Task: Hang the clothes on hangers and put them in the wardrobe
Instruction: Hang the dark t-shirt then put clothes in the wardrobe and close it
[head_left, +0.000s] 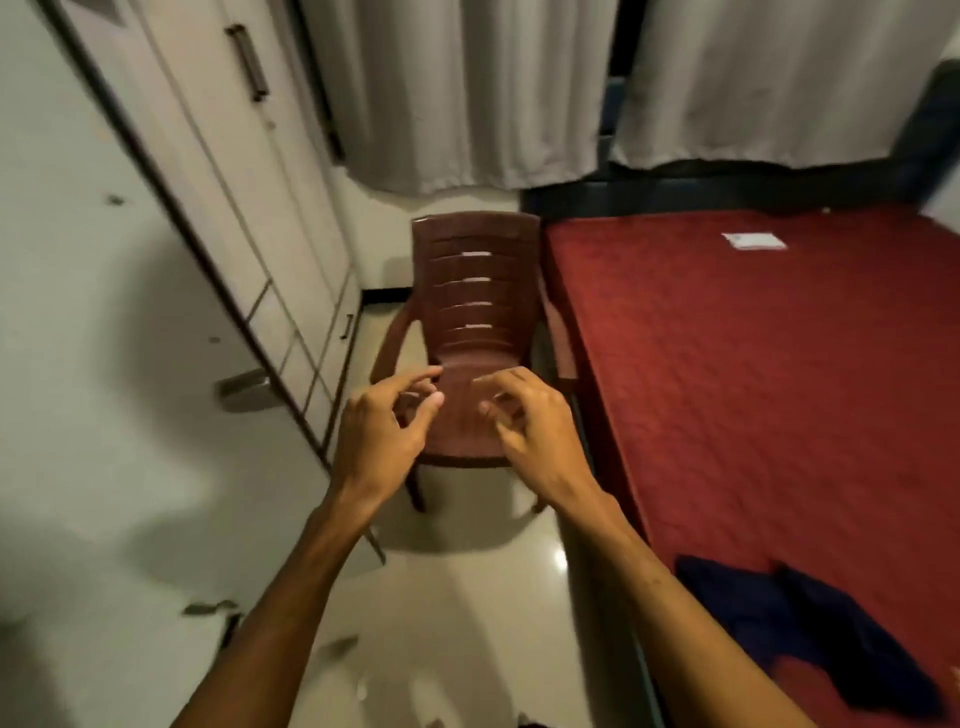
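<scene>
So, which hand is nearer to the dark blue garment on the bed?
Right. The right hand is held out on the side of the bed, left of the dark blue garment; the left hand is farther left, toward the wardrobe.

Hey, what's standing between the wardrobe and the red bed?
A brown plastic armchair stands on the glossy floor between the wardrobe and the red bed, shown in the head view.

Person's limbs: left hand (379, 436) and right hand (540, 431) bare; wrists (358, 493) and forearms (291, 587) likewise bare to the edge of view; fingers (415, 376) slender; nails (484, 408) apparently short, though blur softens them.
</scene>
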